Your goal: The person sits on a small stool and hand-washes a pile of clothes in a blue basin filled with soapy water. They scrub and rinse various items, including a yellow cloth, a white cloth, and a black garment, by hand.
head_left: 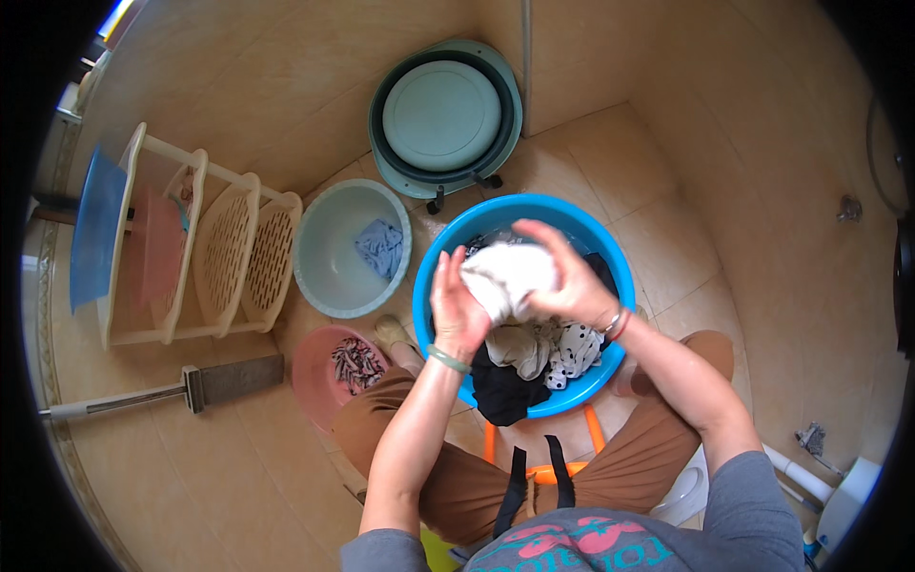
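Over a round blue basin (622, 286) a bunched white cloth (510, 272) is held up, smeared by motion. My right hand (575, 286) grips its right side between thumb and fingers. On the other side, my left hand (457, 310) has its fingers stretched upward, and the palm lies against the cloth's left edge. Below both hands the basin holds wet-looking laundry: a black garment (507, 389), a beige cloth (519, 348) and a white cloth with black dots (576, 353). Part of the black garment hangs over the near rim.
Left of the blue basin stand a pale green basin (319, 253) with a blue cloth (380, 248) and a pink basin (310, 367) with a patterned cloth (356, 366). A folded basin (443, 114) leans on the back wall. A cream rack (224, 257) is at left.
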`<move>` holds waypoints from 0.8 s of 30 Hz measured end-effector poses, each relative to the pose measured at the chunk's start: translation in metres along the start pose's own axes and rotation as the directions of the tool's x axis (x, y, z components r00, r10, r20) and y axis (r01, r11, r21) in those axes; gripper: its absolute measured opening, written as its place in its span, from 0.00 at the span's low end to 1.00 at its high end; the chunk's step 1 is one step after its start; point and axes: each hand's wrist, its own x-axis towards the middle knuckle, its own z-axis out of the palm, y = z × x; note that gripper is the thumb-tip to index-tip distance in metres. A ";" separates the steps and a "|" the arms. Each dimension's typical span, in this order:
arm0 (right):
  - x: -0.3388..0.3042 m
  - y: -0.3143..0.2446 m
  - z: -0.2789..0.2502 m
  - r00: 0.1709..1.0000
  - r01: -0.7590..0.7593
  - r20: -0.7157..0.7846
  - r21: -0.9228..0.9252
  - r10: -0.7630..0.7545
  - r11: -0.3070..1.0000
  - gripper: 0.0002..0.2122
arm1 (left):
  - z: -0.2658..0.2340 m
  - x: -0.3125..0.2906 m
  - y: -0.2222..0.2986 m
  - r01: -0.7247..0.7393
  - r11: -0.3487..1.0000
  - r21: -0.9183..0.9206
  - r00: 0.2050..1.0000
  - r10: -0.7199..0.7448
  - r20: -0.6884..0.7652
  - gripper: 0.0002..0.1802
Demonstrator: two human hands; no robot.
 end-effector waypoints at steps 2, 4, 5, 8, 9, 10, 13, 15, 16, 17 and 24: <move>-0.014 0.007 0.013 0.926 -0.080 0.339 -0.248 0.164 0.965 0.32 | -0.003 0.007 -0.015 0.097 0.989 0.115 0.995 -0.101 0.024 0.26; -0.018 0.008 0.015 0.911 0.183 0.413 -0.389 -0.007 0.903 0.26 | 0.004 0.012 -0.013 0.129 0.961 0.243 0.989 -0.142 0.036 0.23; -0.019 0.003 0.021 0.913 0.240 0.403 -0.401 -0.065 0.884 0.25 | -0.002 0.013 -0.011 0.089 0.966 0.243 0.995 -0.096 0.016 0.25; -0.031 -0.013 0.048 0.860 0.497 0.419 -0.565 -0.291 0.658 0.15 | -0.007 0.027 -0.013 0.065 0.946 0.319 0.995 -0.038 -0.090 0.18; -0.038 -0.001 0.058 0.870 0.491 0.383 -0.624 -0.310 0.608 0.13 | -0.012 0.033 -0.022 0.082 0.937 0.339 0.992 -0.045 -0.115 0.18; -0.045 0.009 0.064 0.877 0.480 0.349 -0.680 -0.330 0.554 0.12 | -0.017 0.039 -0.031 0.099 0.928 0.360 0.989 -0.051 -0.140 0.21; -0.028 0.024 0.047 0.847 0.503 0.335 -0.755 -0.412 0.421 0.08 | -0.034 0.040 -0.041 -0.044 0.939 0.342 0.999 0.048 -0.004 0.25; 0.000 0.045 0.030 0.871 0.462 0.289 -0.756 -0.396 0.464 0.05 | -0.070 0.038 -0.047 -0.055 0.998 0.024 0.985 0.051 0.168 0.18; 0.003 0.084 -0.014 0.970 0.104 -0.072 -0.738 -0.231 0.666 0.06 | -0.011 0.030 -0.086 -0.076 0.937 0.340 0.947 0.175 -0.269 0.15; 0.002 0.085 -0.015 0.978 -0.075 -0.190 -0.700 -0.084 0.710 0.07 | -0.012 0.030 -0.088 -0.079 0.909 0.409 0.930 0.214 -0.298 0.14; -0.027 0.047 0.040 0.880 0.460 0.298 -0.732 -0.370 0.503 0.09 | -0.062 0.049 -0.042 0.051 0.886 0.460 0.995 -0.007 -0.096 0.13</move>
